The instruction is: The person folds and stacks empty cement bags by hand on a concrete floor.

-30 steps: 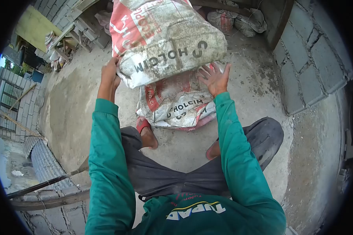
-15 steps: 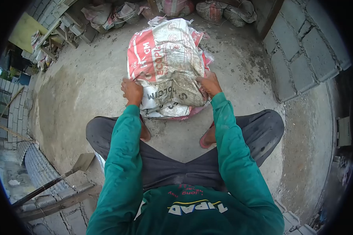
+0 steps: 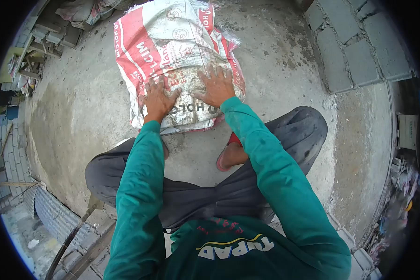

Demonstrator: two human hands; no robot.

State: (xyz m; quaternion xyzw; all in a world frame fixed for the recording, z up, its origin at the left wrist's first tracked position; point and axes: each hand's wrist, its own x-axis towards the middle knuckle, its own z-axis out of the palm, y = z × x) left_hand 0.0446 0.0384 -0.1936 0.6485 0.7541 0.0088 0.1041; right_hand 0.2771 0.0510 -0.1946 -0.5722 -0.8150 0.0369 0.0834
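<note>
A pile of flattened red and white sacks (image 3: pixel 172 51) lies on the concrete floor in front of my feet, its top sack printed with letters and stained with dirt. My left hand (image 3: pixel 159 99) rests palm down on the near left part of the top sack, fingers spread. To the right of it, my right hand (image 3: pixel 216 87) also lies flat on the sack with its fingers apart. Neither hand grips the cloth. The sacks below show only at the edges.
Concrete blocks form a wall (image 3: pixel 359 51) at the right. A tool with a long dark handle (image 3: pixel 70 240) lies at the lower left, near corrugated sheet (image 3: pixel 56 212). Other sacks (image 3: pixel 81 11) lie at the top left.
Both hands have let go of the top sack's near side edges and moved inward onto its surface. The sack now looks flatter and wider. The view has shifted forward.
</note>
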